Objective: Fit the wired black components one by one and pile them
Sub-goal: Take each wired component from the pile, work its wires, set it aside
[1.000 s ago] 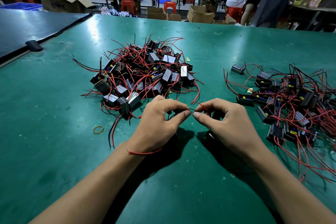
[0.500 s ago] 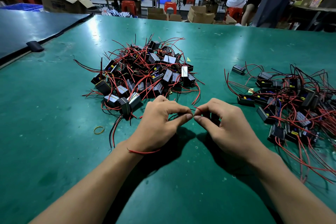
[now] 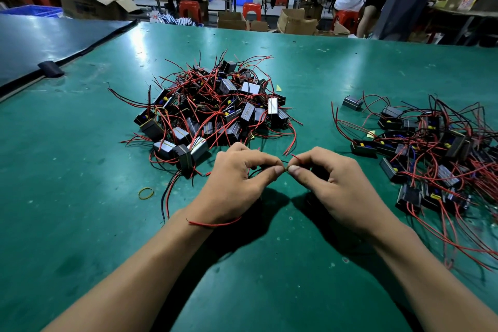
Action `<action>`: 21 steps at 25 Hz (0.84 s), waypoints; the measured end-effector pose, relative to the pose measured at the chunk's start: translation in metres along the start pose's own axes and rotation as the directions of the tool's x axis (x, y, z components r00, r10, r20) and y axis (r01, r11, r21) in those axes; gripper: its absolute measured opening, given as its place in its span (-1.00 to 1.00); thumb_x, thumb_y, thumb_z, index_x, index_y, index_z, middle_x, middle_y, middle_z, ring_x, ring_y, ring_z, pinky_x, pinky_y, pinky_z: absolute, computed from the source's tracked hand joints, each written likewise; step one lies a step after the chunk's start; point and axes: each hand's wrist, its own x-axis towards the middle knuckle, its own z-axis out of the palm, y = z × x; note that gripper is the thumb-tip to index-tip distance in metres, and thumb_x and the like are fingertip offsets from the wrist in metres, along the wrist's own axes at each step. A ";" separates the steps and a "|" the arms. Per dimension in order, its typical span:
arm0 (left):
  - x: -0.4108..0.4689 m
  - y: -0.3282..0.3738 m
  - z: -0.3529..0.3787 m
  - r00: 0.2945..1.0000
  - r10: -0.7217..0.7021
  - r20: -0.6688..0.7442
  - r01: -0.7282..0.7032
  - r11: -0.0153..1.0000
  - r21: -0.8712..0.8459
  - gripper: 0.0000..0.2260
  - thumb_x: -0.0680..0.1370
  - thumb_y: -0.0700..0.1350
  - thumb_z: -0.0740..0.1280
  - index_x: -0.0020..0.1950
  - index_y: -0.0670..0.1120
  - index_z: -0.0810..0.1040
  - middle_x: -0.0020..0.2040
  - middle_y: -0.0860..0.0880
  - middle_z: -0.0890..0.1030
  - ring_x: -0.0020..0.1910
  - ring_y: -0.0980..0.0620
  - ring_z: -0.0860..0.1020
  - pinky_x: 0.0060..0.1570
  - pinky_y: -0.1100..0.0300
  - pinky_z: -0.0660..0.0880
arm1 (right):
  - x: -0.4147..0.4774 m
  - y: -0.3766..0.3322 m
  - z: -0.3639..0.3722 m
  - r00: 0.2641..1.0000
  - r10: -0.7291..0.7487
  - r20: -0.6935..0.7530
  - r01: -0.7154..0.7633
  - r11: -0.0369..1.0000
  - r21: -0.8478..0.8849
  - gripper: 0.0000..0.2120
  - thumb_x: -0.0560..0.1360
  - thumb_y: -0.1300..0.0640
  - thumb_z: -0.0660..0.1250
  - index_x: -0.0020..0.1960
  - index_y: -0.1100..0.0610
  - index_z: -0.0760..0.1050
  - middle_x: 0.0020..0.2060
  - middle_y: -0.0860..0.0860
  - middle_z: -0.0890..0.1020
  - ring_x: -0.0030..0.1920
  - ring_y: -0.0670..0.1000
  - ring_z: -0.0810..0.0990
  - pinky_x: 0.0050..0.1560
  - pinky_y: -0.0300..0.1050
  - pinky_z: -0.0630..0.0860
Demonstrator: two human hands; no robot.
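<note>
green table [image 3: 80,148] is carrying a centre pile [image 3: 215,108] and right pile [image 3: 431,143]; at lower centre, left hand [image 3: 231,191] and right hand [image 3: 339,191] are still pinching wires [image 3: 296,158] fingertip to fingertip, barely shifting: fitting is probably continuing.

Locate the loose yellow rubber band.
Head view: the rubber band lies on the green table, left of the left hand, beside wires trailing from the central pile.

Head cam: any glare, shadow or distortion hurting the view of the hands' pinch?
Head view: lamp glare streaks the green table at far left; wide-angle distortion bows its far edge; left hand and right hand cast dark shadows beneath the palms, hiding whatever is there; the wire ends they pinch are sharp but tiny; background is soft.
</note>
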 end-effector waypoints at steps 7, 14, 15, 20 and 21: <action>-0.001 0.002 0.003 0.987 -0.111 -0.119 0.089 0.981 -0.175 -0.95 0.56 -0.19 0.38 -0.07 -0.09 0.63 -0.28 0.04 0.69 -0.20 0.16 0.64 -0.09 0.29 0.54 | 0.000 -0.002 0.003 0.971 0.237 0.027 -0.233 0.917 0.325 -0.92 0.61 0.19 0.32 0.00 0.07 0.58 -0.21 -0.02 0.71 -0.41 -0.09 0.48 -0.37 -0.29 0.44; 0.000 0.003 0.008 0.977 -0.190 -0.101 0.145 0.926 -0.348 -0.95 0.54 -0.20 0.40 -0.05 -0.14 0.67 -0.21 0.00 0.72 -0.16 0.13 0.67 -0.01 0.29 0.55 | -0.003 -0.006 0.012 0.972 0.227 0.054 -0.231 0.900 0.370 -0.92 0.61 0.23 0.31 0.02 0.07 0.54 -0.22 0.01 0.68 -0.43 -0.07 0.44 -0.38 -0.22 0.44; 0.001 0.003 0.007 0.975 -0.196 -0.102 0.147 0.921 -0.359 -0.94 0.55 -0.20 0.40 -0.04 -0.15 0.67 -0.21 -0.01 0.72 -0.16 0.12 0.68 0.00 0.28 0.56 | -0.002 -0.006 0.012 0.973 0.225 0.055 -0.230 0.901 0.368 -0.92 0.61 0.23 0.32 0.01 0.07 0.54 -0.22 0.01 0.69 -0.43 -0.08 0.44 -0.37 -0.22 0.45; 0.001 0.002 0.007 0.968 -0.223 -0.114 0.163 0.905 -0.392 -0.94 0.55 -0.21 0.40 -0.03 -0.17 0.67 -0.22 -0.03 0.72 -0.14 0.07 0.68 0.02 0.24 0.57 | -0.002 -0.007 0.012 0.977 0.203 0.066 -0.213 0.914 0.346 -0.92 0.61 0.23 0.32 0.01 0.07 0.55 -0.22 0.01 0.70 -0.43 -0.14 0.47 -0.36 -0.27 0.47; 0.001 0.002 0.007 0.968 -0.225 -0.112 0.164 0.902 -0.399 -0.94 0.55 -0.21 0.40 -0.04 -0.17 0.67 -0.22 -0.03 0.72 -0.14 0.07 0.68 0.02 0.24 0.57 | -0.002 -0.007 0.012 0.978 0.201 0.063 -0.210 0.916 0.341 -0.92 0.61 0.23 0.32 0.01 0.08 0.56 -0.23 0.01 0.70 -0.43 -0.15 0.47 -0.37 -0.27 0.46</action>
